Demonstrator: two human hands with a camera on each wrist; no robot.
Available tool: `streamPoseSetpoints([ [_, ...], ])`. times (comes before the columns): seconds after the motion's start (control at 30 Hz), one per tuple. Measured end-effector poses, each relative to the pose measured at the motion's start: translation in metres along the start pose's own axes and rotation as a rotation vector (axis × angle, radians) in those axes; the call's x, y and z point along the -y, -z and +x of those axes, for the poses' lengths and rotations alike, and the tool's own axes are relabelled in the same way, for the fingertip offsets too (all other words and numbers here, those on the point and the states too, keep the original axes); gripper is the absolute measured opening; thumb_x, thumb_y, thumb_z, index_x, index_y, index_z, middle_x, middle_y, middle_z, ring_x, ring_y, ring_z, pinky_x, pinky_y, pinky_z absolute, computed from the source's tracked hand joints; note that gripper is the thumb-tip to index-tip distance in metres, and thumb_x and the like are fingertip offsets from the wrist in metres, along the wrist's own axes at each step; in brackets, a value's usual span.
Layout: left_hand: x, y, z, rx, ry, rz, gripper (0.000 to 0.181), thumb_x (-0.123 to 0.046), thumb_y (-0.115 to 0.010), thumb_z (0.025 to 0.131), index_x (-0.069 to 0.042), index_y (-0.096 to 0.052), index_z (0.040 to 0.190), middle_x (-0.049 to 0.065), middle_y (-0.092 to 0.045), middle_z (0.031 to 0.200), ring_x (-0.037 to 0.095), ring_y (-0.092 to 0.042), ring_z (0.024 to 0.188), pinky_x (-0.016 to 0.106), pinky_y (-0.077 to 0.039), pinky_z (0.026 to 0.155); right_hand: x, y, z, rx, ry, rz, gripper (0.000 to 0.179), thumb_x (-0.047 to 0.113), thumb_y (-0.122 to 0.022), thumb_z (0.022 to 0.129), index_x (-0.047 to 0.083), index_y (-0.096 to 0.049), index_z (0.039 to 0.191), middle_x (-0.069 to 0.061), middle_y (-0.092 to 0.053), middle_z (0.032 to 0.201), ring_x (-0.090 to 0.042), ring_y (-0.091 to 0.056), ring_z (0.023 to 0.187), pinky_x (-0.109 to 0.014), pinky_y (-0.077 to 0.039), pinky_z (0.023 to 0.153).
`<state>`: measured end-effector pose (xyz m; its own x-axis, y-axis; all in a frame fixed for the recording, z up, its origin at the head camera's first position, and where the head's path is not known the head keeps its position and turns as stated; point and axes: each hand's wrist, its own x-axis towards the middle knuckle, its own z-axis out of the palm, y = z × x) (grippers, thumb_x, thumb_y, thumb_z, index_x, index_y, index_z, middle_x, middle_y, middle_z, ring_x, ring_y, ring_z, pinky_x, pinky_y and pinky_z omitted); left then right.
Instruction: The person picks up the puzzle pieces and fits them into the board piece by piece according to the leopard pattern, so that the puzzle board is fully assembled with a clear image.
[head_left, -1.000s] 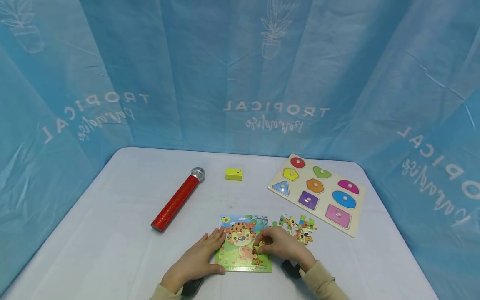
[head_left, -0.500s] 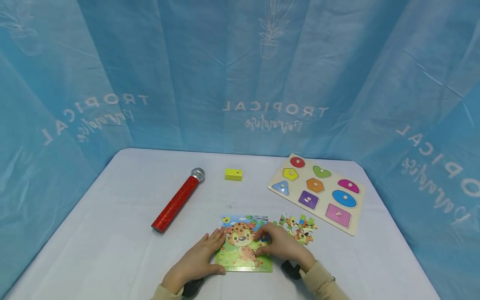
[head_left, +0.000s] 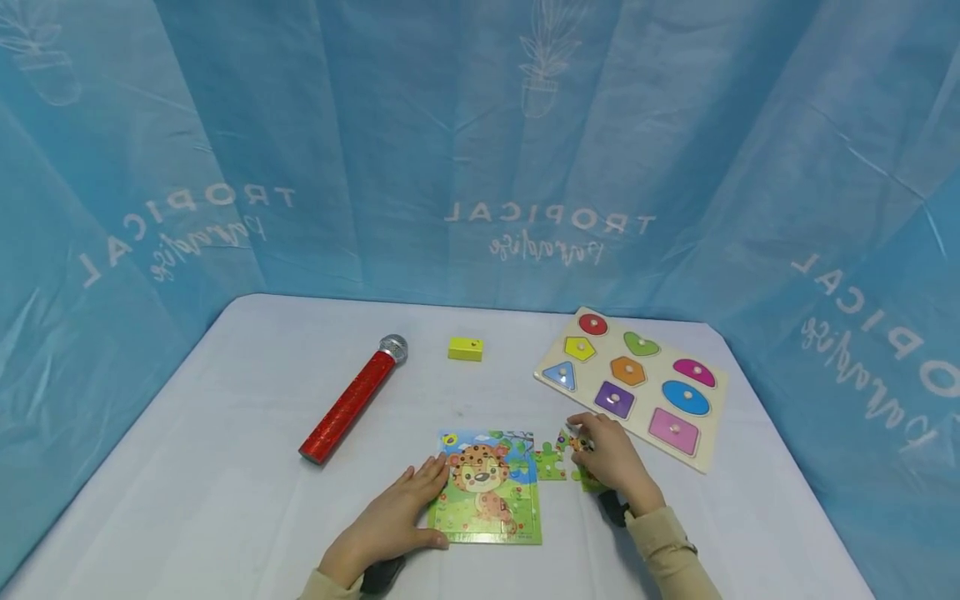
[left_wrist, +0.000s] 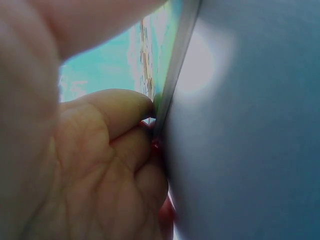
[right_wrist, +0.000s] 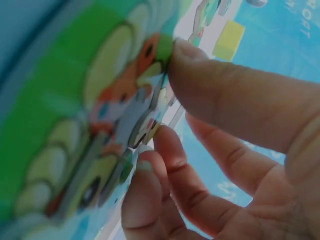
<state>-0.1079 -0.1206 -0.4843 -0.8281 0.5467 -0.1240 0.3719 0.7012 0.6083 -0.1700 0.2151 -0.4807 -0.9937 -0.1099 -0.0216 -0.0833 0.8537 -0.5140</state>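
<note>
A leopard cub jigsaw puzzle [head_left: 480, 521] lies flat at the near middle of the table in the head view. My left hand [head_left: 396, 518] rests with extended fingers on its left edge; in the left wrist view the fingertips touch the board's edge [left_wrist: 175, 65]. To the puzzle's right lie loose jigsaw pieces [head_left: 551, 462], partly covered by my right hand [head_left: 611, 457]. In the right wrist view the right hand [right_wrist: 220, 145] has its thumb and fingers at the pieces [right_wrist: 120, 100], thumb apart from the fingertips. No piece is seen lifted.
A wooden shape board [head_left: 637, 396] with knobbed pieces lies at the right. A red toy microphone [head_left: 352, 400] lies to the left, and a yellow block [head_left: 466, 349] sits farther back. Blue curtains [head_left: 480, 150] surround the white table [head_left: 247, 400].
My right hand has left the puzzle's right side, where it worked on a piece, and moved right to the loose pieces. The left hand stays at the left edge.
</note>
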Motion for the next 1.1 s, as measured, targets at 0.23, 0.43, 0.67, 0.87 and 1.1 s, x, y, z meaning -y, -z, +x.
streamPoseSetpoints([
  [0.23, 0.000, 0.001, -0.002, -0.008, -0.011, 0.000, 0.097, -0.046, -0.077, 0.073, 0.002, -0.036, 0.147, 0.016, -0.027, 0.159, 0.036, -0.024, 0.147, 0.057, -0.021, 0.120, 0.001, 0.001, 0.002, 0.033, -0.054, 0.080, 0.044, 0.006, -0.077, 0.078, 0.003, -0.059, 0.118, -0.012, -0.060, 0.104, -0.021, -0.053, 0.087, -0.035, -0.050, 0.075],
  [0.43, -0.001, 0.001, -0.002, -0.007, -0.018, -0.010, 0.097, -0.046, -0.077, 0.073, 0.003, -0.035, 0.147, 0.017, -0.027, 0.159, 0.037, -0.024, 0.147, 0.057, -0.020, 0.120, 0.004, 0.001, 0.003, 0.062, 0.012, 0.128, 0.007, 0.010, -0.061, 0.093, 0.004, -0.060, 0.098, -0.004, -0.059, 0.081, -0.014, -0.049, 0.066, -0.025, -0.041, 0.056],
  [0.67, 0.000, 0.000, -0.002, -0.017, -0.018, -0.011, 0.101, -0.045, -0.077, 0.072, 0.001, -0.031, 0.149, 0.018, -0.027, 0.158, 0.037, -0.025, 0.147, 0.057, -0.021, 0.119, 0.034, -0.008, 0.004, 0.192, 0.176, 0.249, 0.018, 0.016, -0.063, 0.093, 0.008, -0.068, 0.108, 0.001, -0.067, 0.084, -0.008, -0.057, 0.070, -0.021, -0.046, 0.058],
  [0.87, 0.002, 0.000, -0.002, -0.030, -0.028, -0.015, 0.103, -0.045, -0.078, 0.072, -0.002, -0.027, 0.152, 0.018, -0.028, 0.158, 0.037, -0.025, 0.147, 0.057, -0.020, 0.120, 0.071, -0.028, 0.006, 0.335, 0.309, 0.289, 0.004, 0.018, -0.069, 0.089, 0.014, -0.069, 0.090, 0.005, -0.063, 0.074, -0.006, -0.055, 0.062, -0.020, -0.047, 0.056],
  [1.1, 0.003, -0.001, -0.002, -0.030, -0.038, -0.019, 0.105, -0.047, -0.076, 0.074, -0.005, -0.022, 0.154, 0.017, -0.030, 0.157, 0.036, -0.025, 0.147, 0.058, -0.020, 0.119, 0.100, -0.050, 0.011, 0.373, 0.343, 0.246, 0.005, 0.019, -0.073, 0.085, 0.014, -0.070, 0.085, 0.005, -0.064, 0.072, -0.002, -0.051, 0.059, -0.018, -0.044, 0.054],
])
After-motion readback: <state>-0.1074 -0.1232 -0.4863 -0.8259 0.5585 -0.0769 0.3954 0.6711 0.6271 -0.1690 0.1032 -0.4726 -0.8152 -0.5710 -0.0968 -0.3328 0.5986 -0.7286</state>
